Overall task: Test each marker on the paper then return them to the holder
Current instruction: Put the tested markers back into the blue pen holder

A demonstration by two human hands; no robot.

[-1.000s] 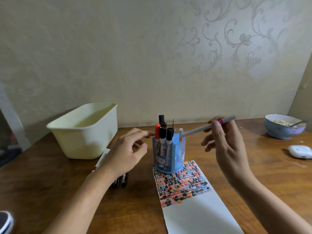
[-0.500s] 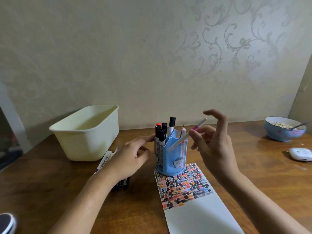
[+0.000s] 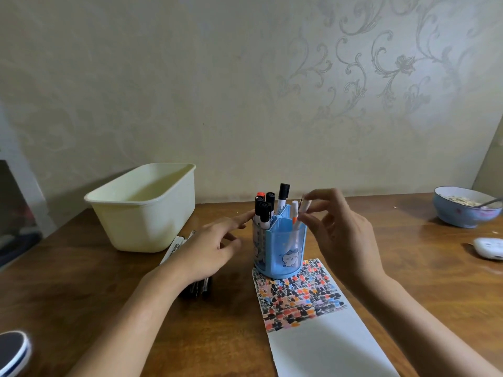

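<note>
A blue divided marker holder stands on the top edge of a white paper covered in coloured test marks. Several black- and red-capped markers stand in its left compartments. My right hand pinches the top of a white marker that stands almost upright in the holder's right compartment, beside an orange-tipped one. My left hand hovers with relaxed fingers, its fingertip at the holder's left side. More markers lie on the table under that hand.
A cream plastic bin sits at the back left. At the right stand a blue bowl with a spoon and a small white device. A round dark object is at the bottom left corner.
My right hand has swung the white marker from level to upright and lowered it into the holder's right compartment. The left hand stays by the holder's left side.
</note>
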